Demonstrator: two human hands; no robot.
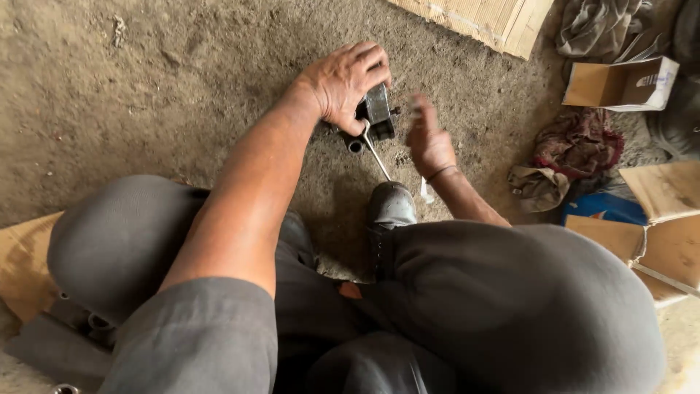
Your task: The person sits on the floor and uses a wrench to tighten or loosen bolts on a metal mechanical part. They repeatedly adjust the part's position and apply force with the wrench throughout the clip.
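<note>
Head view, looking down over bent knees in grey trousers (503,306) to a dirt floor (146,87). Left hand (344,82) at the end of an outstretched, nearly straight forearm, palm down, fingers curled over the top of a dark metal part (379,111) and gripping it, thumb against its near side; part resting on the floor just ahead of a dark shoe (390,204). Slim metal wrench (375,152) running from the part back towards the shoe, one end at the part beside the left thumb. Right hand (429,138) raised just right of the part, wrist bent, a thin band at the wrist, fingers blurred; open or closed cannot be told; not touching the wrench. Crumpled rags (576,142) and an open cardboard box (620,84) well apart at right; ribbed board (488,18) at the upper edge.
</note>
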